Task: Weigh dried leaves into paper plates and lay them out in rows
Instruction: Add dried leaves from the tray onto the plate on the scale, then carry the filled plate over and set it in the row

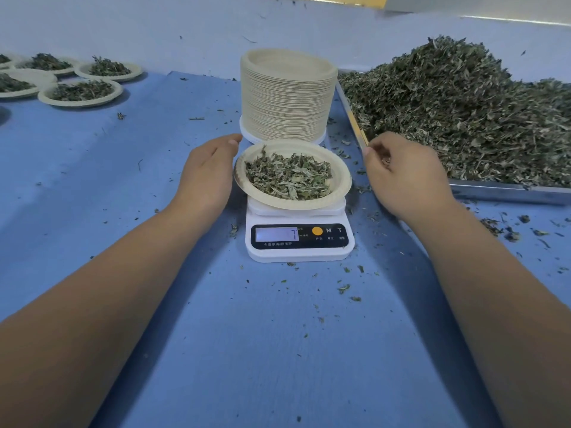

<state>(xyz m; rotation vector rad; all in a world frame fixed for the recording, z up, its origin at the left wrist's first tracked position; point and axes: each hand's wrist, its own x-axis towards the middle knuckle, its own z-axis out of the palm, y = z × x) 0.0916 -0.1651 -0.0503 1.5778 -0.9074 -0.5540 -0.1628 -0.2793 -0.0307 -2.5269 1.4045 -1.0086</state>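
Fingers of the left hand (207, 171) lie straight and close together, laid along the left rim of the round beige paper plate (342, 183), seemingly touching it. The right hand (404, 174) hovers between that plate and the shallow steel tray (506, 191), its fingers curled towards the thumb; a few scraps show in the gap, but I cannot tell whether they are pinched.

The plate sits a little tilted on the small white digital kitchen scale (299, 253) and holds a loose portion of dried green leaves (289, 177). Just behind stands a tall stack of empty beige paper plates (287, 97). To the right, the tray carries a big heap of the same chopped dried leaves (457, 112), running out of sight at the right edge. Far left, filled paper plates (82, 92) lie close together on the blue table cover (278, 335), some cut off by the edge.

The scale's lit display is blurred; it may read 7. Leaf crumbs (344, 288) are strewn over the cover
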